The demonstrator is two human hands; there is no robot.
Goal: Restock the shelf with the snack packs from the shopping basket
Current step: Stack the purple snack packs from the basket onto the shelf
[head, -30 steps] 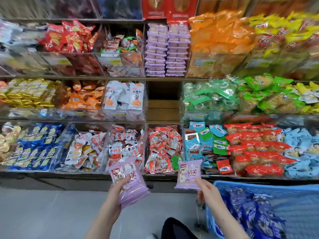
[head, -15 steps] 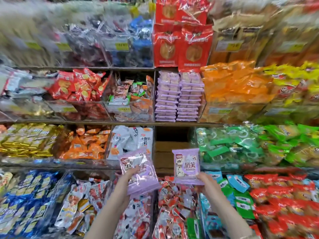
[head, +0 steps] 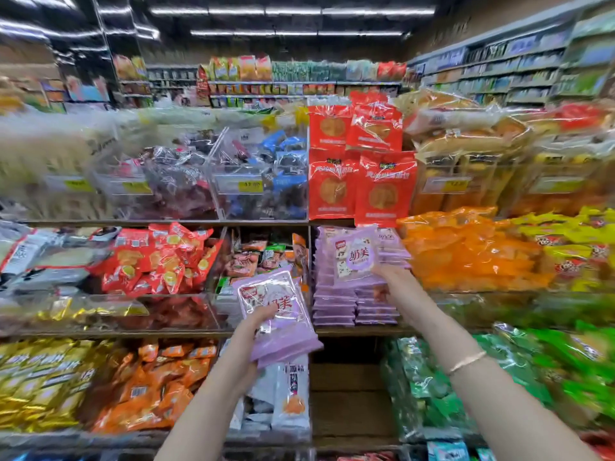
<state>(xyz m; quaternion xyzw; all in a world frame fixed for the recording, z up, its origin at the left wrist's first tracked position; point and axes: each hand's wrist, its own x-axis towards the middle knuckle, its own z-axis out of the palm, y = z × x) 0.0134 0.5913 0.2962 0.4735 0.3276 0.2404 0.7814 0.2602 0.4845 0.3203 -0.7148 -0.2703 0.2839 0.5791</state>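
Note:
My left hand (head: pixel 258 324) grips a small stack of purple snack packs (head: pixel 283 322) in front of the middle shelf. My right hand (head: pixel 394 277) pinches a single purple snack pack (head: pixel 354 256) by its lower edge and holds it upright against the compartment of stacked purple packs (head: pixel 334 302). That compartment sits under the red packs (head: pixel 361 164). The shopping basket is out of view.
Clear bins hold red chip bags (head: pixel 159 257) to the left and orange packs (head: pixel 466 247) to the right. Below lie white packs (head: pixel 289 394), orange packs (head: pixel 159 387) and green packs (head: pixel 466 377). A gap in the shelf (head: pixel 346 371) shows beneath the purple stacks.
Both hands have risen from near the basket to the middle shelf. My right hand has carried its pack up and right to the purple stacks. The view has tilted upward, losing the basket.

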